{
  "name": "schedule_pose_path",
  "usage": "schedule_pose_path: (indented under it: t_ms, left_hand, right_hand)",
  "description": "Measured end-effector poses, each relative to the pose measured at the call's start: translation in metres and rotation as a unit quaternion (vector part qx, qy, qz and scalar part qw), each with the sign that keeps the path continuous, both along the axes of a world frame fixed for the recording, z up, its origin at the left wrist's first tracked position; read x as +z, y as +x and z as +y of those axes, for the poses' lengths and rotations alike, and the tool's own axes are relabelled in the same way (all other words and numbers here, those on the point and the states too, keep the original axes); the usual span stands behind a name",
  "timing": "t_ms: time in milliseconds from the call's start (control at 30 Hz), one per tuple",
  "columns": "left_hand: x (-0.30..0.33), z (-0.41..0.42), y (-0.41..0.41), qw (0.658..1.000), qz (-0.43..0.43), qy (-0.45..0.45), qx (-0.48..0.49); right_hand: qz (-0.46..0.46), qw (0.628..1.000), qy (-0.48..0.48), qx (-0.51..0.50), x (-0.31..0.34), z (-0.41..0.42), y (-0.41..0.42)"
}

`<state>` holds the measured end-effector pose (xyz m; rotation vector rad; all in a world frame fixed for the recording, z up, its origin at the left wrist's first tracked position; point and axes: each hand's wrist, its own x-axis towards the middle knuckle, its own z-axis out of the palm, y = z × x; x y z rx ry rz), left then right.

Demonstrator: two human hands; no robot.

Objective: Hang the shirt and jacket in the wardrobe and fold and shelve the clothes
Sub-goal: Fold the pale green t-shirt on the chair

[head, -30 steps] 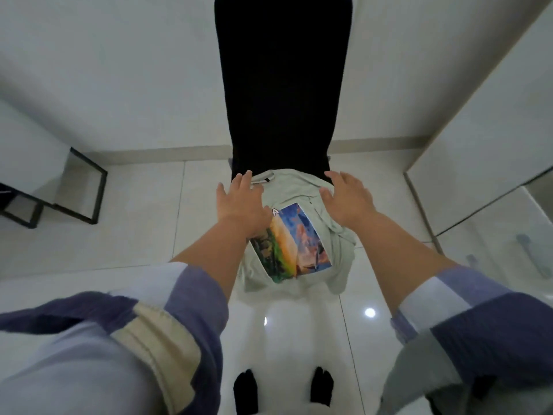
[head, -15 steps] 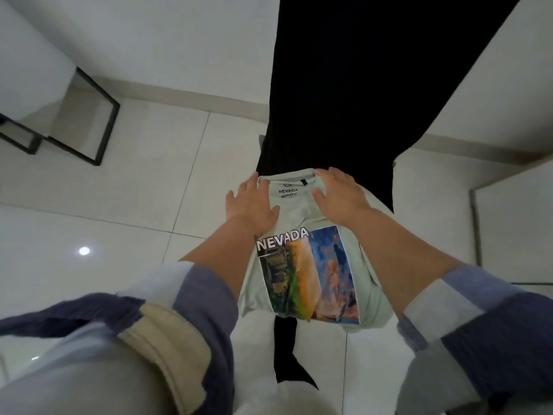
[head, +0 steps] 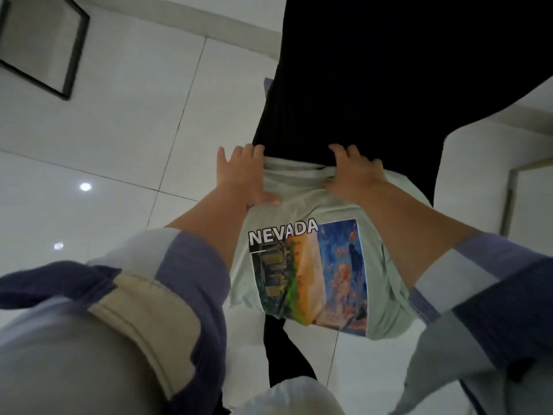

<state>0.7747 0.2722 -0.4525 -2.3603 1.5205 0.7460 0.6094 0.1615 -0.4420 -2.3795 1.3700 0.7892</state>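
Against the black chair [head: 374, 79], pale green NEVADA t-shirt [head: 302, 211] lies folded. Left hand [head: 242, 175] and right hand [head: 353, 172] press flat, fingers spread, beside its collar. No containers visible.

Folded pale green T-shirt [head: 302, 205], print side up.
Colourful landscape graphic with "NEVADA" in white; collar at far edge, lying on a black surface, near edge hanging over toward the floor, fabric slightly rumpled at collar.
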Motion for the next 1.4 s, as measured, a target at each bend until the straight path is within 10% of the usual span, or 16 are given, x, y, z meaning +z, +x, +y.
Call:
schedule_pose_path:
  t_ms: [500, 1400]
  left_hand:
    - [0.117, 0.046, 0.003, 0.994, 0.083, -0.066, -0.018]
    - [0.51, 0.189, -0.03, 0.882, 0.039, -0.459, -0.101]
  right_hand:
    - [-0.095, 0.992, 0.038, -0.075, 0.119, 0.05, -0.034]
    - [-0.336, 0.88, -0.287, -0.172, 0.521, 0.256, -0.135]
